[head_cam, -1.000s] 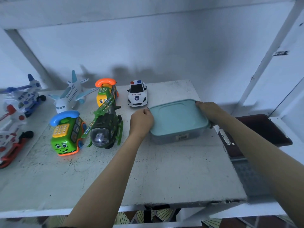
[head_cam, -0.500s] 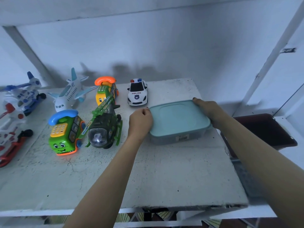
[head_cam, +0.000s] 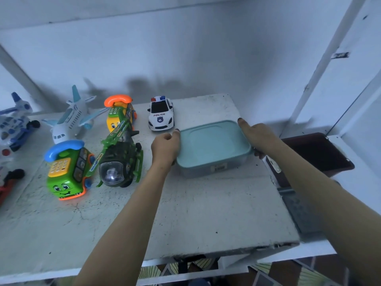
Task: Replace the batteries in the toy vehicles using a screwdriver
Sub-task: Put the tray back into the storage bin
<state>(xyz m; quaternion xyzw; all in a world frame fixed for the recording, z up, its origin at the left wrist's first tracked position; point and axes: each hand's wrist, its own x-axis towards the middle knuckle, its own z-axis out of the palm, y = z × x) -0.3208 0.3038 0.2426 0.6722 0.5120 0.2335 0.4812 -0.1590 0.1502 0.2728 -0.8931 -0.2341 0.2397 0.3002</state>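
A clear plastic box with a pale teal lid (head_cam: 212,144) sits on the white table (head_cam: 185,213). My left hand (head_cam: 165,150) grips the lid's left edge, fingers curled round it. My right hand (head_cam: 257,137) holds the right edge, index finger stretched along the far corner, the other fingers curled under the near side. Toy vehicles stand to the left: a white police car (head_cam: 160,113), a green helicopter (head_cam: 119,153), a green phone bus (head_cam: 67,170), a yellow phone bus (head_cam: 120,112) and a white airplane (head_cam: 71,118). No screwdriver or batteries show.
More toys, a blue-white helicopter (head_cam: 14,122) and a red-white one (head_cam: 6,178), lie at the far left edge. A dark brown bin (head_cam: 317,155) stands lower right of the table. A white wall runs behind, with a white post at right.
Both hands stay on the lidded box. My right index finger has stretched out along the far corner. The view shifted slightly.
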